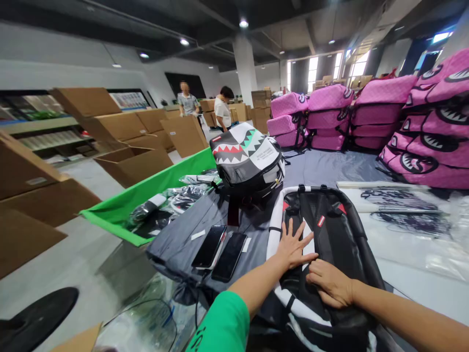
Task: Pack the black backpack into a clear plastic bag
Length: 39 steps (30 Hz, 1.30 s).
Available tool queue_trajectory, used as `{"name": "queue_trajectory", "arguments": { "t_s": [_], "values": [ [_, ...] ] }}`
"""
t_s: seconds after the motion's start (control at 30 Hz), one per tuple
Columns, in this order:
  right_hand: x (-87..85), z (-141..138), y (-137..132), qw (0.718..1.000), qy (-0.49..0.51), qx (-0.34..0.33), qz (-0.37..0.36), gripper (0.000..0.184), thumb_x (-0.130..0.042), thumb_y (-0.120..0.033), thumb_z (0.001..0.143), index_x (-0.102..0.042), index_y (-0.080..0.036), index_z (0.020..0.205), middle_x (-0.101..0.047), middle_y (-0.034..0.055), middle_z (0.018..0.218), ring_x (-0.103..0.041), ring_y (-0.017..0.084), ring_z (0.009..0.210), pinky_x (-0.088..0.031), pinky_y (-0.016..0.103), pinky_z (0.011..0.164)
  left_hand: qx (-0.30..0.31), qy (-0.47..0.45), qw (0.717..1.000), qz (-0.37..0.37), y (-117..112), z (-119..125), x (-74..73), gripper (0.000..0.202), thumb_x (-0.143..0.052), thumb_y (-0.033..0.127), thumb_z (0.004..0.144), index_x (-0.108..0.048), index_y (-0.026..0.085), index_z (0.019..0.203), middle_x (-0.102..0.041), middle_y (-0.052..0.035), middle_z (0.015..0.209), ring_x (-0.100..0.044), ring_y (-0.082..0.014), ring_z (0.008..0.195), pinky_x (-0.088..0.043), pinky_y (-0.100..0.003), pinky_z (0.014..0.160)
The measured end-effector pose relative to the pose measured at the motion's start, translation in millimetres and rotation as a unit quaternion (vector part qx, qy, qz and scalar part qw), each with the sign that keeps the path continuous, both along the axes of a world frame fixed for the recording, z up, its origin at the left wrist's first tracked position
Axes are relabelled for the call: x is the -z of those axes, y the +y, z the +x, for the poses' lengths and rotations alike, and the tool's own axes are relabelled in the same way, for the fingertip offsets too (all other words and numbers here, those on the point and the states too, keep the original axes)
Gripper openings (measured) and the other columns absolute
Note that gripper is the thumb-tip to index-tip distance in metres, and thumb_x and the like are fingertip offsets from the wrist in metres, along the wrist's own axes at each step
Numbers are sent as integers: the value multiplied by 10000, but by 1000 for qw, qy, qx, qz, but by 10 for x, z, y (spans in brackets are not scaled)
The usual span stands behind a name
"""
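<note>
Both hands on black backpack (330,254), lying back-up on counter (403,264), right of two phones (220,250). My left hand (293,247) flat, fingers spread; right hand (330,283) fingers together, pressing panel. Padded, soft, probably light; best hold likely top handle or straps.

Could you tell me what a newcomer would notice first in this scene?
Probably the pink backpacks stacked high along the right and back. Next, the shark-mouth backpack upright mid-table, behind the black backpack that the left hand and right hand press flat. Two phones lie left of it.
</note>
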State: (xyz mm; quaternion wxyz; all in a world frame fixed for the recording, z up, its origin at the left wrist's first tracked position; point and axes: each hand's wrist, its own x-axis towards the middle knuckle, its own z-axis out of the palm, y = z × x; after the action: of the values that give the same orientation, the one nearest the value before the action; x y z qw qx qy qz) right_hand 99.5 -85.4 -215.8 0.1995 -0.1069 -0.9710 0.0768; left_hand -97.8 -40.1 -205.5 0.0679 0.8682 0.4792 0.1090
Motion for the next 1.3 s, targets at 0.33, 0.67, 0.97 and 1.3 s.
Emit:
{"name": "queue_trajectory", "arguments": {
  "t_s": [0.33, 0.67, 0.97, 1.3],
  "values": [
    [-229, 161, 15, 941, 37, 309, 128, 382, -397, -161, 950, -595, -206, 1274, -615, 131, 1308, -564, 259, 1214, -466, 444, 1040, 46, -11, 995, -85, -643, -96, -94, 911, -367, 866, 845, -169, 391, 1597, -107, -70, 1695, -50, -514, 1524, -98, -764, 1170],
    [154, 352, 644, 859, -19, 511, -29, 455, -478, -299, 948, -610, -182, 1368, -526, 195, 1466, -507, 324, 1350, -416, 539, 1106, -35, 3, 999, -16, -14, 348, -633, 674, -294, 664, 1001, -491, 236, 1482, -586, -143, 1444, -535, -362, 1331, -326, -605, 1156],
    [-298, 1818, 992, 792, 66, 593, -127, 375, -519, -577, 843, -676, -239, 801, -720, 65, 804, -672, 257, 752, -484, 342, 645, 9, -24, 1000, 11, 36, 423, 93, 671, -337, 717, 967, -243, 436, 1569, -162, -23, 1692, -50, -417, 1557, -99, -740, 1197],
    [253, 2329, 830, 714, 178, 643, -212, 397, -489, -593, 743, -513, -246, 551, -575, 32, 539, -573, 224, 566, -384, 335, 532, 9, -14, 999, 49, 93, 399, 220, 675, -415, 658, 977, -175, 442, 1569, -154, -3, 1694, -84, -421, 1552, -126, -731, 1194]
  ]
}}
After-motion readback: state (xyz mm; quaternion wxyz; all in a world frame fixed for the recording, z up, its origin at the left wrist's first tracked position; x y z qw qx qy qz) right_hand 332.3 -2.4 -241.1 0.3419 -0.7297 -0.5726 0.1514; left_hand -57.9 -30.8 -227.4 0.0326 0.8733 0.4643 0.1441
